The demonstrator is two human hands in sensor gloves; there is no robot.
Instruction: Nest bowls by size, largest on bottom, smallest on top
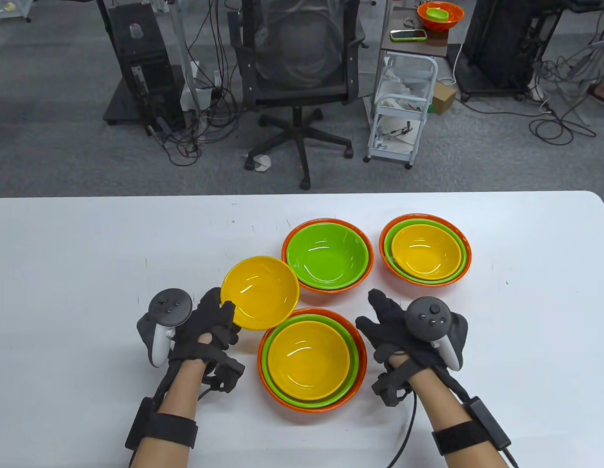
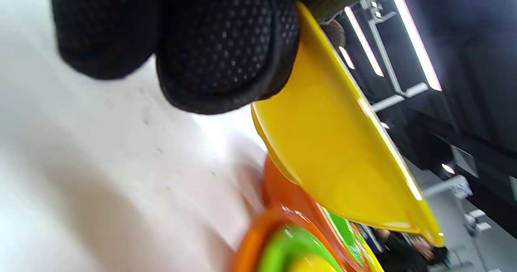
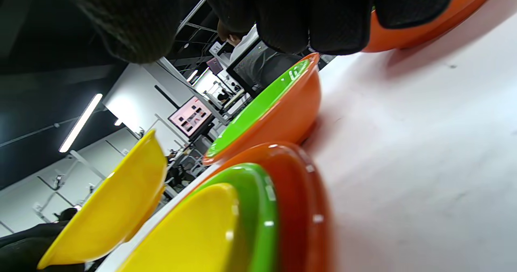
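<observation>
My left hand grips a loose yellow bowl by its near-left rim and holds it tilted above the table; the bowl also shows in the left wrist view and the right wrist view. Behind it stands an orange bowl with a green bowl nested inside. A near stack has orange, green and yellow bowls nested. A far right stack is nested the same way. My right hand is empty, fingers spread, just right of the near stack.
The white table extends wide to the left and right of the bowls. Beyond its far edge are an office chair, a white cart and cables on the floor.
</observation>
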